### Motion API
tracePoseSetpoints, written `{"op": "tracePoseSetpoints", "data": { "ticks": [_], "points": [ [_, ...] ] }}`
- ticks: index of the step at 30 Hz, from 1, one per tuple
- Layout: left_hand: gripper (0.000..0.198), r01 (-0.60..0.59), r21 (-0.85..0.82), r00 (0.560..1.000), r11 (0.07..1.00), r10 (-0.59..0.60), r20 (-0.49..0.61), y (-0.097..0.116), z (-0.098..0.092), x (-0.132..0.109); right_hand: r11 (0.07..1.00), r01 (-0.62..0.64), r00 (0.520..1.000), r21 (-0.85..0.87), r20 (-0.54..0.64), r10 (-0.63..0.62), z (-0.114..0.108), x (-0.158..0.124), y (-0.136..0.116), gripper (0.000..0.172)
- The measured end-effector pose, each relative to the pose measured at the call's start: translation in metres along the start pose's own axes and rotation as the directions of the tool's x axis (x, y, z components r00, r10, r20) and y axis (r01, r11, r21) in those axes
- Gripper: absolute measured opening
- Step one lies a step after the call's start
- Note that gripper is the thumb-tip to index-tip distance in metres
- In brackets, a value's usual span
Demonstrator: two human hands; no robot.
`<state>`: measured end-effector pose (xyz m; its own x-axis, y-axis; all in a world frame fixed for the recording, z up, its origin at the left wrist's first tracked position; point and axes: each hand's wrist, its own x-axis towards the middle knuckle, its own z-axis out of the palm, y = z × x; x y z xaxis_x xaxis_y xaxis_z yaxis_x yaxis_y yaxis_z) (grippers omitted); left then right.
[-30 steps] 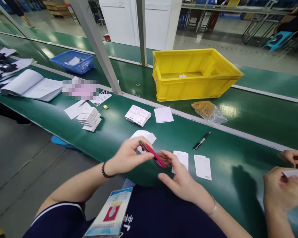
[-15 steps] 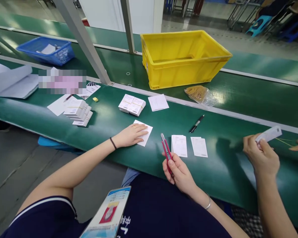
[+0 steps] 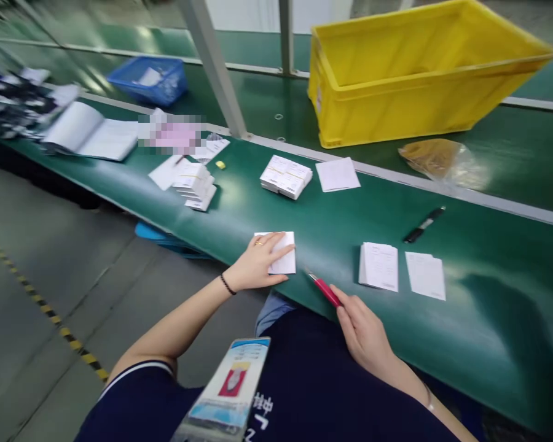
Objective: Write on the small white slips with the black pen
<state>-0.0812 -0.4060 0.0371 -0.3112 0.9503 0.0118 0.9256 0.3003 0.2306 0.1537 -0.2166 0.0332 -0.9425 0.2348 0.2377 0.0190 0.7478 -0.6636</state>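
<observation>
A white paper is pressed flat to the green surface under the left hand, whose fingers are spread apart over it. A red cutter is clamped between the thumb and fingers of the right hand; its tip is aimed away from that hand, toward the left one, and is held just beside the paper, apart from it.

To the right of the right hand and farther out, two piles of printed cards, a thicker one and a thinner one, are laid side by side, with a black pen placed beyond them. Straight beyond the left hand, banded card bundles are set down near a blank sheet. More stacked bundles are piled beyond the left hand and to its left. A yellow bin is placed well beyond both hands, with a clear bag lying in front of it.
</observation>
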Motion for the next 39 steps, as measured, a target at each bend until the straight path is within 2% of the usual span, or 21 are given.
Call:
{"op": "tracePoseSetpoints", "data": {
  "ticks": [6,16,22,27,33,39],
  "points": [
    [0.067,0.021,0.005,1.0,1.0,-0.021,0.004,-0.009,0.004,0.003,0.977,0.122,0.987,-0.175,-0.079,-0.137,0.009,-0.005,0.007,0.046],
    [0.064,-0.011,0.011,1.0,1.0,0.011,-0.011,-0.01,0.005,0.009,0.967,0.162,0.987,-0.199,0.013,-0.163,0.013,-0.002,0.006,0.046],
    [0.066,-0.009,0.012,0.999,1.0,0.009,-0.038,-0.009,0.011,0.009,0.941,0.141,0.989,-0.307,0.007,-0.146,0.02,-0.002,0.009,0.044],
    [0.048,-0.018,-0.063,0.989,0.998,0.009,-0.146,-0.002,0.026,0.013,0.933,0.116,0.992,-0.34,-0.001,-0.124,0.021,-0.001,0.009,0.035],
    [0.066,0.004,-0.162,0.974,0.987,-0.041,-0.222,0.001,0.035,0.013,0.931,0.07,0.995,-0.36,-0.046,-0.093,0.023,0.0,0.006,0.034],
    [0.067,-0.028,-0.157,0.969,0.987,-0.012,-0.248,-0.003,0.037,0.013,0.933,0.039,0.998,-0.358,-0.039,-0.057,0.028,0.005,0.005,0.032]
  ]
}}
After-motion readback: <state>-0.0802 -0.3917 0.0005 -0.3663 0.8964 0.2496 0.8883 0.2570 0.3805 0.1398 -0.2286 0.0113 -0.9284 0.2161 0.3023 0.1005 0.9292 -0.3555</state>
